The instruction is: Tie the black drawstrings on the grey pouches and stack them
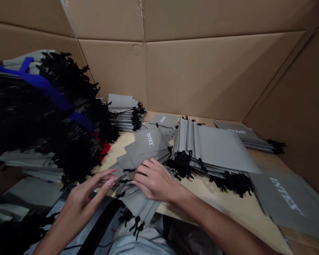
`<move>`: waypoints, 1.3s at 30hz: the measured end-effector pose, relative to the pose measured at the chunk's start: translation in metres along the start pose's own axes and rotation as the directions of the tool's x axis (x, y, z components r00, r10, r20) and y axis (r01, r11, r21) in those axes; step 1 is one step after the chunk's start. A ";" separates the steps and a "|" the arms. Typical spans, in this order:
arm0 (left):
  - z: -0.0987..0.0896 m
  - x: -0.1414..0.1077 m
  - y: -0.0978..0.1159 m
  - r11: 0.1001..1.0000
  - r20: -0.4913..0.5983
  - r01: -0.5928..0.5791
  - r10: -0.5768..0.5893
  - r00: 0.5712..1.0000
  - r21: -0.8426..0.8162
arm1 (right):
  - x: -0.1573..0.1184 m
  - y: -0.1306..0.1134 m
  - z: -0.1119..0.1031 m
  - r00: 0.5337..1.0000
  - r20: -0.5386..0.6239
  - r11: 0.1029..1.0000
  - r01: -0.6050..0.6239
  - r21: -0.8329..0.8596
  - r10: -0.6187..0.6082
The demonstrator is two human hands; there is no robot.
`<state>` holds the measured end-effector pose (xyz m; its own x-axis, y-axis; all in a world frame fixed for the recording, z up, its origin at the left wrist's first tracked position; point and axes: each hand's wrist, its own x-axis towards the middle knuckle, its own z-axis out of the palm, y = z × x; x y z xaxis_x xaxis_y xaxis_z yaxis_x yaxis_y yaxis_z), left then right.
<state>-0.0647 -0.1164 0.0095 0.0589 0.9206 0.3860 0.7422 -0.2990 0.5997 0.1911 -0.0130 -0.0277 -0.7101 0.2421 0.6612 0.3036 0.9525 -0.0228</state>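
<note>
The left hand (79, 209) and right hand (155, 182) lie open, fingers spread, on fanned grey drawstring pouches (146, 152) at lower centre of the frame, with no pinch visible. White print reads "INTEX" on the top pouch and on a larger pouch (285, 200) at lower right, on the wooden table (223, 194).
</note>
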 end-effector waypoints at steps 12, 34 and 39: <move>0.015 -0.014 -0.013 0.987 0.250 -0.157 0.146 0.957 0.023 | -0.010 0.009 -0.010 0.959 0.216 0.955 -0.225 0.192 0.182; 0.031 -0.023 0.004 0.991 0.083 -0.113 0.118 0.989 -0.067 | -0.014 0.000 -0.020 0.978 -0.004 0.968 -0.204 0.148 0.207; 0.031 -0.022 0.003 0.990 -0.017 -0.102 0.100 0.995 -0.103 | -0.012 0.002 -0.016 0.990 0.063 0.981 -0.131 0.140 0.123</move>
<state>-0.0426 -0.1297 -0.0188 0.1218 0.8815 0.4561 0.6600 -0.4152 0.6261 0.2107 -0.0175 -0.0236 -0.7062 0.3686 0.6045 0.3016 0.9291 -0.2142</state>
